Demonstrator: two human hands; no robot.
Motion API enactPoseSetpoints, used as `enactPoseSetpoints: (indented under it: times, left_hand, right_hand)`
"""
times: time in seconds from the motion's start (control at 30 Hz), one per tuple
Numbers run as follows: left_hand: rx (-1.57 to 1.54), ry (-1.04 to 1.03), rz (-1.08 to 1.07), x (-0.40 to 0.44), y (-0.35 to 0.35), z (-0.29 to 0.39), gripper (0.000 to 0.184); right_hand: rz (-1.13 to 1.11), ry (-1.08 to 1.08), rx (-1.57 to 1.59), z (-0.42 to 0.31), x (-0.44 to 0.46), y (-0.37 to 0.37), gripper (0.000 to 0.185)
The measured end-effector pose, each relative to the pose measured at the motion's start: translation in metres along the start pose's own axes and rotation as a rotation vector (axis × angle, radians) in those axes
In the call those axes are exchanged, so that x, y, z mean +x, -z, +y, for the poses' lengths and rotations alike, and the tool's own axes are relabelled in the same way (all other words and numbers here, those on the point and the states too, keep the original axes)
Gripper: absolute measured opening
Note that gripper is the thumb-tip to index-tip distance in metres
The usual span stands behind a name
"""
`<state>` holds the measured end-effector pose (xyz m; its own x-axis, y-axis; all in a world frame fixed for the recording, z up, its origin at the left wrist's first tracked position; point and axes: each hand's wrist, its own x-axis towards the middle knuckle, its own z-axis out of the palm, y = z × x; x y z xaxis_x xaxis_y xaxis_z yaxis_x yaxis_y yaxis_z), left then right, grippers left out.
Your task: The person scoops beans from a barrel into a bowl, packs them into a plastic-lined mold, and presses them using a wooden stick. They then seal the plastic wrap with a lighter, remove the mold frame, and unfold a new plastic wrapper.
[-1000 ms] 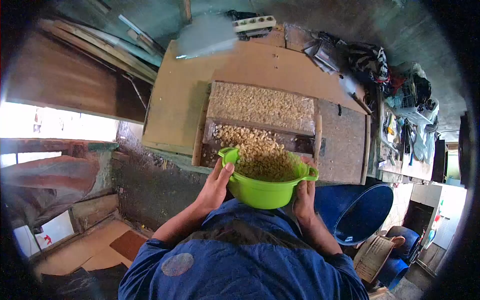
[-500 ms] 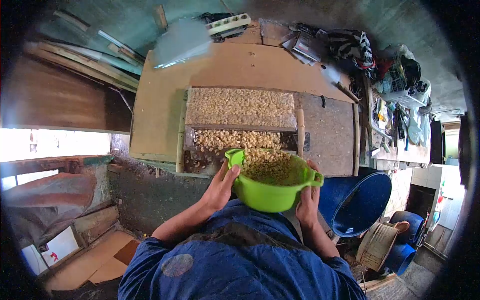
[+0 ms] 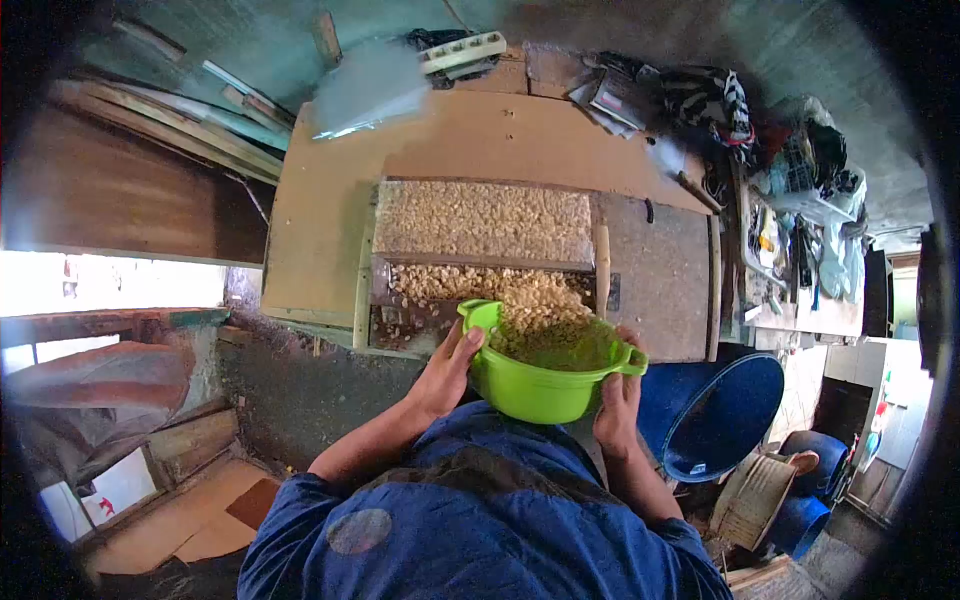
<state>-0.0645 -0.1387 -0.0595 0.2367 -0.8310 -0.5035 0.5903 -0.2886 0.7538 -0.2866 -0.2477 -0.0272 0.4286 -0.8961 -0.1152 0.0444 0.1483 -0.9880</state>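
Note:
A lime-green plastic basin (image 3: 532, 394) with side handles is tipped away from me over the near edge of the table. My left hand (image 3: 446, 372) grips its left handle, and my right hand (image 3: 618, 392) is wrapped around the right one. Pale bean-like pieces (image 3: 545, 306) spill over the far rim, while a thin greenish-looking layer stays inside. They land in a strip of loose pieces (image 3: 460, 281) within a wooden frame. Behind that strip lies a flat slab of similar pieces under clear plastic (image 3: 482, 218).
A wooden bar (image 3: 602, 268) edges the frame on the right, beside a grey board (image 3: 655, 275). Clear plastic sheets (image 3: 375, 95) and a power strip (image 3: 463, 52) lie at the back. A blue barrel (image 3: 722, 418) stands low at my right.
More of the pale pieces have slid out over the basin's far rim, and the pile there has grown. Less remains inside the basin. Both hands keep their hold.

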Motion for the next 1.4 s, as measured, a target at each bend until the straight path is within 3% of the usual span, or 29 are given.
enactPoseSetpoints:
  times: [0.23, 0.27, 0.37, 0.5, 0.53, 0.7, 0.77, 0.8, 0.9, 0.97, 1.03, 1.07, 1.17, 1.23, 1.3, 1.4]
  left_hand:
    - [0.034, -0.163, 0.034, -0.041, 0.029, 0.033, 0.064]
    - [0.102, -0.104, 0.093, -0.042, 0.034, 0.040, 0.063]
    - [0.215, -0.163, 0.148, -0.036, 0.063, 0.022, 0.062]
    - [0.108, -0.237, 0.138, -0.065, 0.070, 0.041, 0.063]
    - [0.059, -0.200, 0.147, -0.056, 0.083, 0.033, 0.062]
    - [0.123, -0.177, 0.270, -0.062, 0.096, 0.032, 0.060]
    - [0.031, -0.280, 0.157, -0.073, 0.090, 0.055, 0.061]
    - [-0.027, -0.208, 0.148, -0.064, 0.102, 0.043, 0.062]
    - [0.124, -0.206, 0.176, -0.049, 0.108, 0.025, 0.060]
    - [0.192, -0.162, 0.174, -0.061, 0.086, 0.048, 0.061]
    - [0.106, -0.244, 0.102, -0.065, 0.078, 0.046, 0.062]
    - [0.128, -0.189, 0.112, -0.054, 0.081, 0.041, 0.065]
    - [0.056, -0.122, 0.149, -0.022, 0.085, 0.001, 0.065]
    - [0.122, -0.115, 0.076, -0.028, 0.067, 0.021, 0.069]
    - [0.163, -0.162, 0.043, -0.037, 0.049, 0.029, 0.072]
    - [0.135, -0.131, 0.021, -0.018, 0.034, 0.021, 0.074]
  right_hand:
    - [-0.134, -0.110, 0.001, -0.012, 0.006, -0.039, 0.071]
    - [-0.186, -0.116, 0.035, 0.000, 0.007, -0.040, 0.071]
    - [-0.184, -0.047, 0.067, -0.001, 0.005, -0.065, 0.070]
    - [-0.293, -0.030, -0.016, -0.021, 0.010, -0.084, 0.071]
    - [-0.247, -0.287, 0.137, -0.006, 0.009, -0.084, 0.067]
    - [-0.289, -0.104, 0.105, 0.007, 0.010, -0.105, 0.062]
    - [-0.341, -0.052, 0.113, -0.003, 0.011, -0.112, 0.063]
    - [-0.318, -0.137, 0.021, -0.003, 0.014, -0.111, 0.061]
    - [-0.244, -0.081, 0.059, 0.007, 0.008, -0.111, 0.061]
    - [-0.201, -0.140, 0.073, 0.006, 0.001, -0.097, 0.061]
    - [-0.218, 0.077, 0.011, -0.010, 0.000, -0.091, 0.061]
    - [-0.192, -0.122, 0.015, -0.025, 0.006, -0.093, 0.061]
    - [-0.125, -0.074, -0.019, 0.001, -0.003, -0.074, 0.063]
    - [-0.133, -0.052, -0.055, -0.004, -0.005, -0.065, 0.063]
    - [-0.052, 0.003, 0.103, -0.016, -0.012, -0.058, 0.062]
    - [-0.001, -0.100, 0.014, -0.010, -0.015, -0.039, 0.066]
